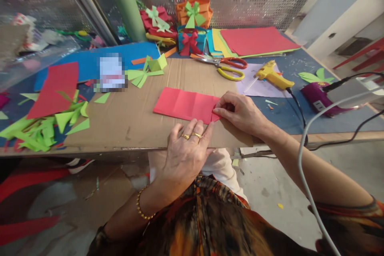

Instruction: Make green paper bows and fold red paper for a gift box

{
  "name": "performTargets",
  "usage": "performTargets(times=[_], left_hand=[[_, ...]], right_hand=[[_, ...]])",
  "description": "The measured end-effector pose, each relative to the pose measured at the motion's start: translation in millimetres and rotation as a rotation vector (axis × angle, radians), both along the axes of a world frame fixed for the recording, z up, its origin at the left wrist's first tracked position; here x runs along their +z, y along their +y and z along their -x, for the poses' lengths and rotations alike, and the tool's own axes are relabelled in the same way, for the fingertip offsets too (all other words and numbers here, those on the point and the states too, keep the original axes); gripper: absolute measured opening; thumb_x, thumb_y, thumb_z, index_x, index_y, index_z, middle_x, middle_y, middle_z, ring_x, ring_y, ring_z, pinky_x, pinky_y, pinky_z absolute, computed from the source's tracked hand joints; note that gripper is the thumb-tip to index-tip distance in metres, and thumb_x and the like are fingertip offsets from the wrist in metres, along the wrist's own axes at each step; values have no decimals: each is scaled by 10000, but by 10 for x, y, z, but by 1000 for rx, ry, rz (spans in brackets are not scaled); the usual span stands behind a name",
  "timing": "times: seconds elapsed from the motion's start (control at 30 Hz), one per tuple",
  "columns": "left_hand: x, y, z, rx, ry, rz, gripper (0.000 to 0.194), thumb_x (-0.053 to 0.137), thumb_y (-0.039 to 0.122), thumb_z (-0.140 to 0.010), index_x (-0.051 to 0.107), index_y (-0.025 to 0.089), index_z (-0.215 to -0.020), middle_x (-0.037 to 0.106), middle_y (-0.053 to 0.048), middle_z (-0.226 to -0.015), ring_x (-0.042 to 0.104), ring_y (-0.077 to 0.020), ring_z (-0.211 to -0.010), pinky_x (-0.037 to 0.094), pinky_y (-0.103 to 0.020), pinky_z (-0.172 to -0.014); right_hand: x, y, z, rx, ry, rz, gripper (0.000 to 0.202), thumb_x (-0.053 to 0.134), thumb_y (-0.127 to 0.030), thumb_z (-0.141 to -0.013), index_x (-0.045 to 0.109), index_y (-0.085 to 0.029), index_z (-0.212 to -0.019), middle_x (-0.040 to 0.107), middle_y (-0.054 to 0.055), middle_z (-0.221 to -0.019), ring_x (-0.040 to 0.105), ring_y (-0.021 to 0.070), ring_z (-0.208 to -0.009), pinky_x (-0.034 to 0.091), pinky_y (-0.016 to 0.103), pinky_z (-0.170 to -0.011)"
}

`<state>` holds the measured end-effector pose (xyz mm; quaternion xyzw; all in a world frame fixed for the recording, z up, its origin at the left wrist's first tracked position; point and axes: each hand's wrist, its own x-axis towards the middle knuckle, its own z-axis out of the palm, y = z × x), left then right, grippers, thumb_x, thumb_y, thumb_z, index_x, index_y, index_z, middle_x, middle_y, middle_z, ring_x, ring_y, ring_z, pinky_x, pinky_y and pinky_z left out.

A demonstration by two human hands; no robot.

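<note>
A folded red paper strip with several vertical creases lies on a cardboard sheet. At its lower edge rests my left hand, two rings on it, its fingers lying flat on the cardboard and touching the paper. My right hand pinches the right end of the strip between thumb and index finger, where a small flap is folded. Scissors with red and yellow handles lie behind the strip. A yellow glue gun rests on a pale purple sheet to the right.
Green paper scraps and a red sheet lie left. Behind are a green bottle, paper boxes with bows and stacked coloured sheets. A white cable crosses near my right forearm, beside a purple power socket.
</note>
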<state>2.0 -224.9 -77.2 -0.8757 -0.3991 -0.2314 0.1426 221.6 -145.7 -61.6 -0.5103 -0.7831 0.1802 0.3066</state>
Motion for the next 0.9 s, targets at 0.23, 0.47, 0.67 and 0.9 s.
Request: performTargets(times=[0.23, 0.47, 0.67, 0.9], left_hand=[[6, 6, -4, -2, 17, 26, 506, 759, 370, -969, 651, 128, -1400, 744, -133, -1267, 676, -295, -1195, 451, -483, -1026], [44, 15, -40, 34, 37, 31, 601, 833, 483, -886, 683, 136, -1353, 733, -134, -1209, 656, -306, -1129, 438, -462, -1024], [59, 47, -95, 57, 79, -21, 774, 667, 757, -864, 702, 123, -1305, 721, -129, -1121, 634, -297, -1031, 452, -444, -979], [39, 38, -139, 107, 135, -9, 904, 618, 795, -859, 616, 136, -1478, 677, -111, -1050, 596, -293, -999, 458, -442, -949]], right_hand=[[12, -8, 6, 1, -2, 7, 124, 705, -281, -881, 663, -212, -787, 657, 20, -783, 556, 162, -699, 413, 321, -678], [8, -17, 15, -12, -21, 4, 99, 708, -251, -875, 663, -210, -798, 657, 20, -797, 556, 161, -704, 413, 314, -689], [-5, -4, 20, -10, -23, 1, 97, 716, -238, -869, 661, -211, -794, 653, 16, -787, 552, 159, -699, 409, 310, -692], [-10, 3, 17, -12, -3, -21, 86, 721, -236, -862, 673, -205, -798, 655, 14, -775, 551, 156, -692, 404, 304, -675]])
